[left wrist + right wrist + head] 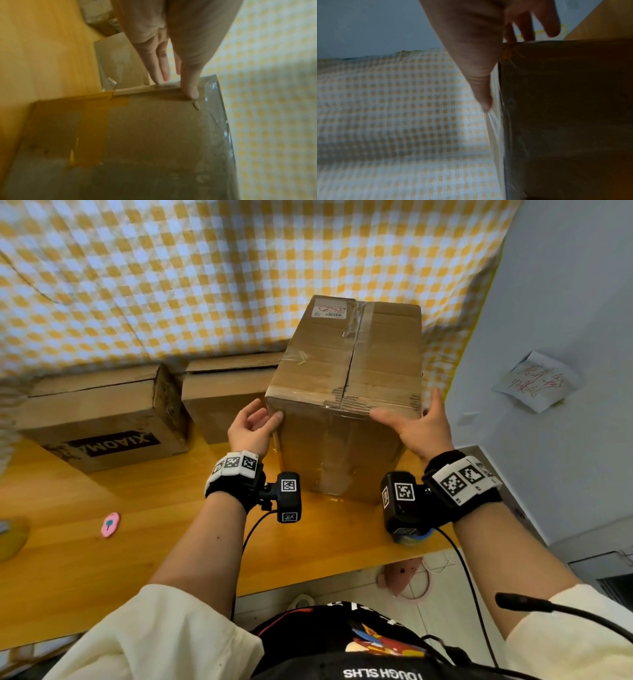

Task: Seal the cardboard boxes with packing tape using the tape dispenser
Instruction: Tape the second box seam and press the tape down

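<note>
A tall cardboard box [346, 392] stands upright on the yellow wooden table [137, 508]. Its top flaps meet in a dark centre seam, and shiny clear tape wraps its near top edge. My left hand [265, 414] is at the near left top corner. There its thumb [190, 92] presses the edge and its straight fingers [163, 73] lie on the side of the box [154, 135]. My right hand [407, 405] spans the near right top corner, thumb on the top edge. Its fingers [553, 27] reach past the box [565, 108]. No tape dispenser is plainly in view.
Two lower cardboard boxes [102, 419] [226, 395] sit behind on the left, against a yellow checked cloth [205, 285]. A small pink object [110, 523] lies on the table's left. A blue and yellow item [409, 539] is mostly hidden under my right wrist camera. A wall stands on the right.
</note>
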